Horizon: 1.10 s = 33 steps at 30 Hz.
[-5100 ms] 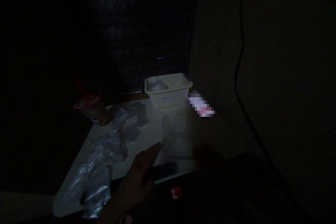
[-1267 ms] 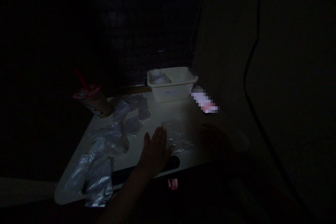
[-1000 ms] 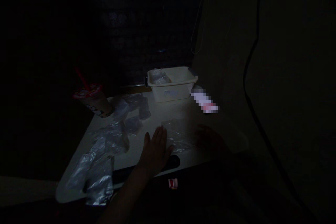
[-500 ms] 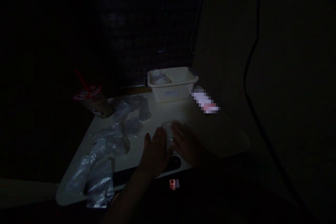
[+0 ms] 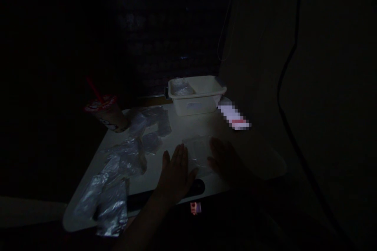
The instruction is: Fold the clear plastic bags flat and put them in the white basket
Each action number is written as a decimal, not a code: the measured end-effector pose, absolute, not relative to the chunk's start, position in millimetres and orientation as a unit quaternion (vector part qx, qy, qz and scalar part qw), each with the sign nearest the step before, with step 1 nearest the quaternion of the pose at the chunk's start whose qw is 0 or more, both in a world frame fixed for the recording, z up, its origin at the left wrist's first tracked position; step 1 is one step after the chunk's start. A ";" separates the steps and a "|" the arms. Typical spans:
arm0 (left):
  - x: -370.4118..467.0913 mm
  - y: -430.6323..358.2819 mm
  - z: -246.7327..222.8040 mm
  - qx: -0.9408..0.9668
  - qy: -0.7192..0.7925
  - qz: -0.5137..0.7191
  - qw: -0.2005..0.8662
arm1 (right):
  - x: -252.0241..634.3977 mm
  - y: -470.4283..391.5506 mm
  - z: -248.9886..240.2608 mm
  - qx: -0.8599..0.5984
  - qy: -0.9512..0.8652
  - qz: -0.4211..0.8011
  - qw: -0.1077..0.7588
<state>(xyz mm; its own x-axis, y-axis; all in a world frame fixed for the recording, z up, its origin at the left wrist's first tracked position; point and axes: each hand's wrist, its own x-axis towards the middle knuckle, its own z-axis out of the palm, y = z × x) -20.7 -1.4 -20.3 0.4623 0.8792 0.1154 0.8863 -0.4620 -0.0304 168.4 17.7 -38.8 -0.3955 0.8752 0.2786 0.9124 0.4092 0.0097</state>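
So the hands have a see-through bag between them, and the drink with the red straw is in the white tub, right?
Nearly! The drink with the red straw isn't in the white tub: the head view shows it apart, to the tub's left. The see-through bag is between the left hand and right hand.

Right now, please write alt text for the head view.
Bare left hand and right hand flank a clear plastic bag on a dim, pale table. Crinkled plastic bags and a red-lidded drink cup are at left, a cream plastic tub behind.
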 end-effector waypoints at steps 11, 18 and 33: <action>-10.8 15.6 -10.1 -0.852 -0.516 -0.073 0.037 | 157.2 41.6 -17.9 -0.506 -0.845 -0.046 0.167; -5.8 16.5 -20.8 -0.849 -0.523 -0.044 0.067 | 144.6 38.2 -31.0 -0.497 -0.855 -0.018 0.149; -8.8 13.7 -22.2 -0.843 -0.534 -0.049 0.050 | 170.6 40.1 -42.4 -0.530 -0.824 -0.087 0.178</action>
